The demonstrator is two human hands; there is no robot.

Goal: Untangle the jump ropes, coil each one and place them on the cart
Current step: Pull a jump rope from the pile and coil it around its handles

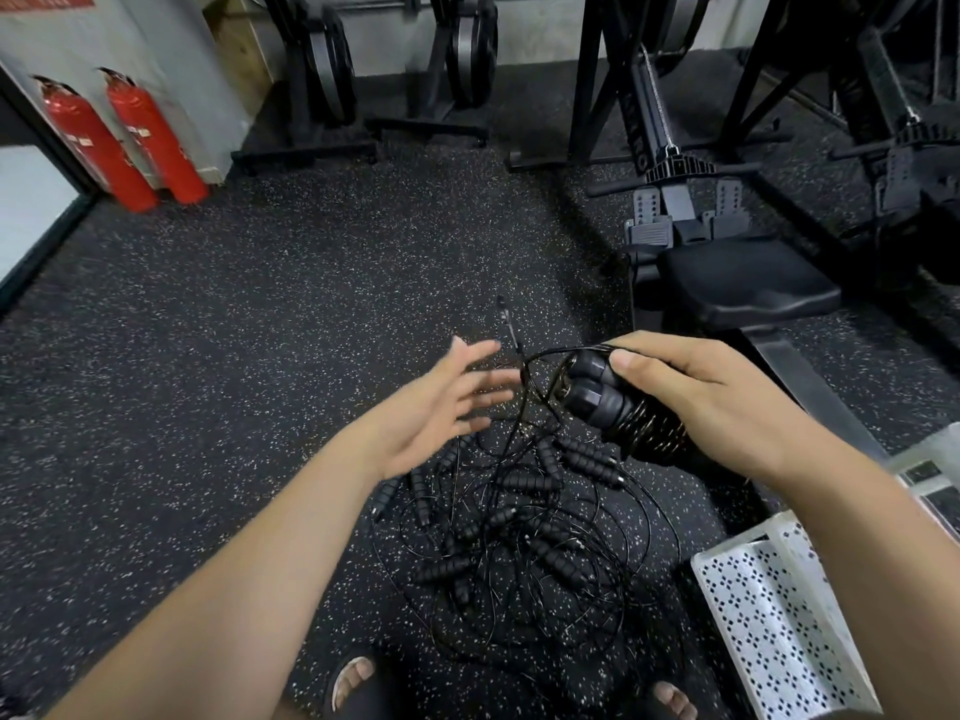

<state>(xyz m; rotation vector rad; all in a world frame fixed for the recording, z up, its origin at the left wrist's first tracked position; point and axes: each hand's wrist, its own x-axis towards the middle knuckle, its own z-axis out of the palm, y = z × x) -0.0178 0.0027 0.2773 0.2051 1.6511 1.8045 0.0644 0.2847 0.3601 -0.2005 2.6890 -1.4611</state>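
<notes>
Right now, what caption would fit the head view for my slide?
Right hand grips a coiled jump rope; open left hand hovers over the tangled ropes.

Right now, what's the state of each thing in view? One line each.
left hand: open, fingers spread, holding nothing.
right hand: grips the coiled jump rope.
coiled jump rope: wound up with its handles together, loose cord trailing toward the pile.
jump rope pile: tangled on the floor, uncoiled.
cart: partly in view at right, no rope on the visible shelf.
fire extinguishers: standing by the wall.
</notes>
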